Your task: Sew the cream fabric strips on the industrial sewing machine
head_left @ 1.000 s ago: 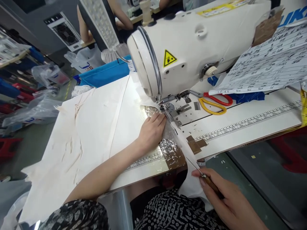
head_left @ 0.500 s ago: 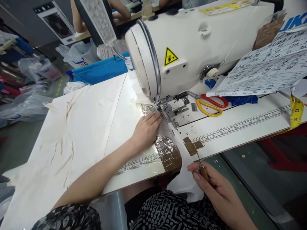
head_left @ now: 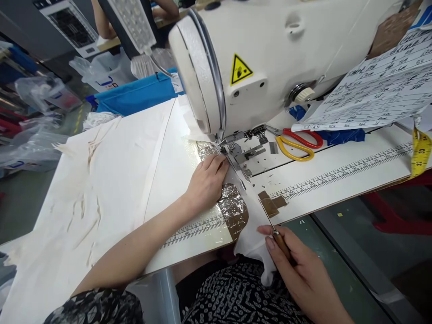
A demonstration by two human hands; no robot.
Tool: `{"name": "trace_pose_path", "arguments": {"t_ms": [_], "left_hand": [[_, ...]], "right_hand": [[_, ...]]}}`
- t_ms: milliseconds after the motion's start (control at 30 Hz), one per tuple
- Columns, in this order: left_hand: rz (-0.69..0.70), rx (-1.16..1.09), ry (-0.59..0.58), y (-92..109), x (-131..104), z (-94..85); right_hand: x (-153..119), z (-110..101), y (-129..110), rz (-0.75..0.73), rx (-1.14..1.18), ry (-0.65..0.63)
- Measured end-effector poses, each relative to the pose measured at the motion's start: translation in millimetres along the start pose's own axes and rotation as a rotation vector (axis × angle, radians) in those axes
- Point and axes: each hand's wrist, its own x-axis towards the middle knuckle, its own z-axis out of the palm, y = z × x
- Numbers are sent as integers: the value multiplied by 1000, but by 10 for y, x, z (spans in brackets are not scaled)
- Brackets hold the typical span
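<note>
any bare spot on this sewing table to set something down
Yes: the tabletop between the left hand and the long seam line, and a narrow strip between the scissors and printed ruler. Crowded: under the sewing machine needle, with hand and white cloth, and where the handwritten sheet overhangs blue material.

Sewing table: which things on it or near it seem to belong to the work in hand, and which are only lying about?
Likely in use:
sewing machine, left hand near its presser foot
white cloth, hanging over the table edge
awl-like tool, in the right hand

Apparently lying about:
scissors
tape measure
blue scrap
</note>
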Motion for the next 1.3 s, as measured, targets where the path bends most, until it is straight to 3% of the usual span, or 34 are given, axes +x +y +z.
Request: {"name": "trace_pose_path", "arguments": {"t_ms": [267,467,700,933,1300], "left_hand": [[2,-45,18,-101,83,-34],[104,-185,52,-177,45,-47],[56,-68,67,-160,53,-4],[106,-169,113,-194,52,-30],[52,-56,120,-205,58,27]], "right_hand": [[180,-28,46,-158,-155,16],[214,-15,50,-142,-147,-20],[354,-38,-139,-60,-9,-135],[484,-1,-196,-61,32,-131],[684,61,-235,-102,-36,-137]]}}
